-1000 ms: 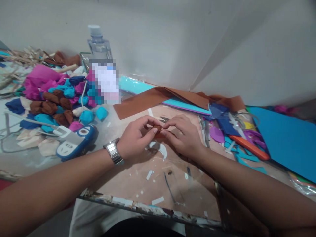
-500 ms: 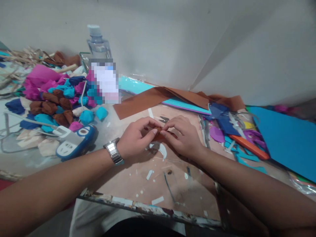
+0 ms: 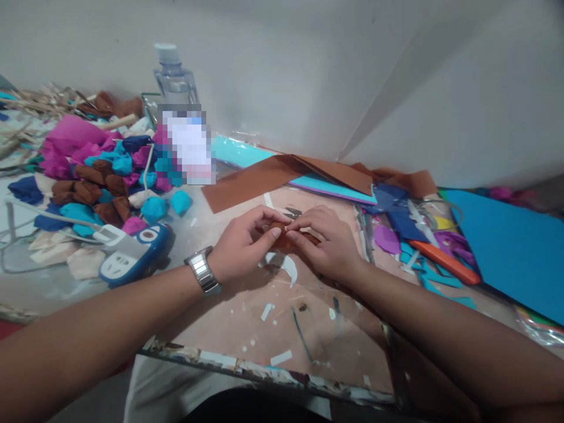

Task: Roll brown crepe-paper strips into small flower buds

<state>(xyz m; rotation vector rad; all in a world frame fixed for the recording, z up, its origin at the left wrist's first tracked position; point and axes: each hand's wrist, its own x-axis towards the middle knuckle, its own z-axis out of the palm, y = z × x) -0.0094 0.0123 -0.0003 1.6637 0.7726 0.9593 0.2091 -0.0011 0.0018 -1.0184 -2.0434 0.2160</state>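
Observation:
My left hand (image 3: 244, 241), with a metal watch (image 3: 202, 270) at its wrist, pinches a small piece of brown paper (image 3: 278, 238) between thumb and fingers. From the other side my right hand (image 3: 330, 244) grips the same piece, its thumb and fingertips close to those of the left. Part of the paper is covered by my fingers. Just beyond the fingertips lie dark metal tips (image 3: 293, 211), perhaps of scissors, mostly hidden by my right hand. A folded strip of brown paper (image 3: 251, 179) stretches across the board behind both hands.
Crumpled pieces of coloured paper (image 3: 110, 182) are heaped at left, with a blue and white power strip (image 3: 136, 255) in front. A water bottle (image 3: 176, 82) stands behind them. To the right lie an orange cutter (image 3: 445, 261), paper scraps and a blue sheet (image 3: 511, 252).
My fingers have shifted slightly on the brown paper, and more of it shows between my thumbs. Both arms stay in nearly the same place.

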